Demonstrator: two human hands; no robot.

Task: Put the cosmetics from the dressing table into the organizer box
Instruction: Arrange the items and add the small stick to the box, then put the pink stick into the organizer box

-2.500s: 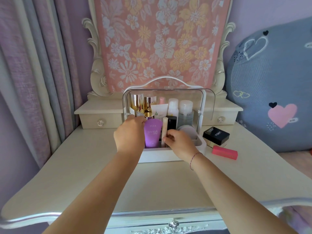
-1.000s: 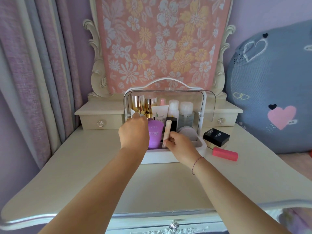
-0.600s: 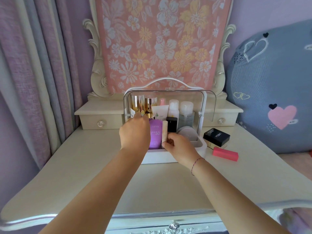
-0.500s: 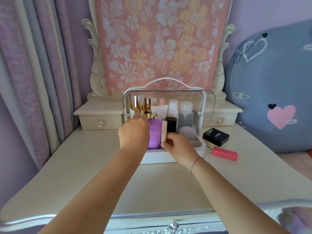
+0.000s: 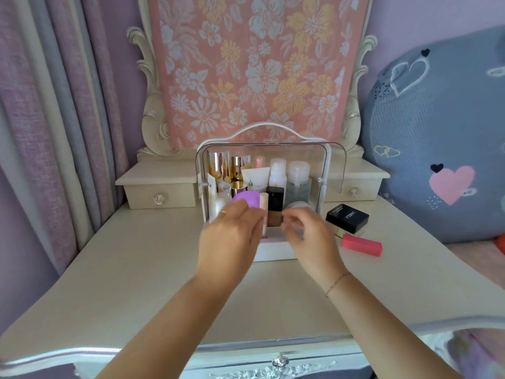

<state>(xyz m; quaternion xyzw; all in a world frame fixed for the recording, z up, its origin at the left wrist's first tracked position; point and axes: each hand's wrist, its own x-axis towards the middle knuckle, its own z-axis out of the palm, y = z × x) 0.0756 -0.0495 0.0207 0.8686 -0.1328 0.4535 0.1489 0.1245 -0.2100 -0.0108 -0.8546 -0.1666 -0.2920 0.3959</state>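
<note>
Dressing table (image 5: 136, 269) unchanged; right hand (image 5: 308, 236) released stick (image 5: 264, 203).

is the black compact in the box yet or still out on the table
Still out. The black compact rests on the dressing table, right of the organizer box, behind the pink bar.

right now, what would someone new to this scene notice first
Probably the white organizer box in the middle of the dressing table, its clear lid up and packed with bottles and tubes, with the left hand and right hand right in front of it. Next, the black case and pink bar lying on the table to its right.
</note>
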